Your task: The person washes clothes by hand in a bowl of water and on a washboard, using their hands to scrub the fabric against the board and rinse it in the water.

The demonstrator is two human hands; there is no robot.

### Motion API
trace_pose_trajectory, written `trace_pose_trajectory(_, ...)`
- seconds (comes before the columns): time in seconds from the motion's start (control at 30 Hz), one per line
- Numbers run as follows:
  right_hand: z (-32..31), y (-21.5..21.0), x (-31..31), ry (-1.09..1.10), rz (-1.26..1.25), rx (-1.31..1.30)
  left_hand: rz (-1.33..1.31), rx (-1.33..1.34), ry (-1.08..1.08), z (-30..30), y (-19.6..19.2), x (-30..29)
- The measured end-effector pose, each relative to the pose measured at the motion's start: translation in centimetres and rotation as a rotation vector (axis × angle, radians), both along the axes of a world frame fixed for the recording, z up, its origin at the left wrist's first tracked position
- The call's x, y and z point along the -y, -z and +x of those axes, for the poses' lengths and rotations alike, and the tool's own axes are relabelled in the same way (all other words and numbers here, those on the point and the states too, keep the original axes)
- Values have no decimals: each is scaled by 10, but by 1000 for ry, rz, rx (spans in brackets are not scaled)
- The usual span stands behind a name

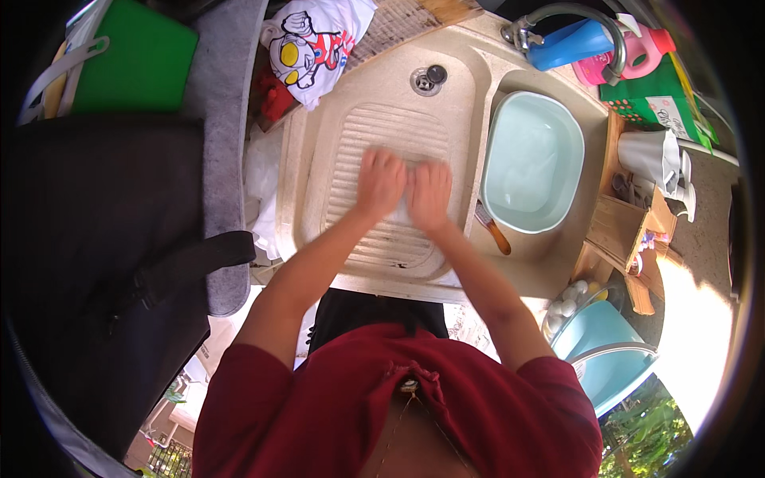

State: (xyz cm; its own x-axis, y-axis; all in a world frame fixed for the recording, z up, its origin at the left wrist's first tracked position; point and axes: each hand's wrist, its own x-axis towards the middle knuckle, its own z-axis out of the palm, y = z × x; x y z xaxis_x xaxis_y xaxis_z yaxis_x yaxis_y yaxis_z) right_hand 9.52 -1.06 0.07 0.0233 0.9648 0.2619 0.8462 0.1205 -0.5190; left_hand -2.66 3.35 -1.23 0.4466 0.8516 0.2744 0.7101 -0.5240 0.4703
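Observation:
My left hand (382,180) and my right hand (429,192) are side by side over the ribbed slope of a beige laundry sink (351,231). Both have curled fingers and look slightly blurred. Whatever may be inside them is hidden; no cloth shows between or around them. Beyond the hands, a black plug sits by the metal drain (426,80). To the right, a pale blue basin (532,163) with clear water stands in the second bowl. A brush with an orange-brown handle (497,233) leans beside that basin, close to my right forearm.
A white printed shirt (319,48) hangs over the far left rim, near a wooden board (398,28). A curved tap (558,12), blue bottle (570,46) and pink bottle (641,54) stand far right. A light blue bucket (606,350) is near right; a large black bag (96,239) fills the left.

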Motion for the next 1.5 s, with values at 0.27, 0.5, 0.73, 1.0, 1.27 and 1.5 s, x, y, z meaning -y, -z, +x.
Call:
trace_pose_trajectory(0.27,9,5,-59,176,-221,126,38,4,-146,13,16,-50)
trace_pose_trajectory(0.5,-8,5,20,61,2,-92,-51,176,-49,-1,-10,23)
trace_pose_trajectory(0.73,17,28,-85,229,55,304,4,-95,-335,39,6,-71)
trace_pose_trajectory(1.0,-4,8,12,94,-47,-120,-73,218,-24,2,-3,18)
trace_pose_trajectory(1.27,18,32,-77,226,-66,186,-62,-33,-300,39,8,-54)
trace_pose_trajectory(1.5,-6,1,1,136,-237,-237,-188,266,-150,7,-7,18)
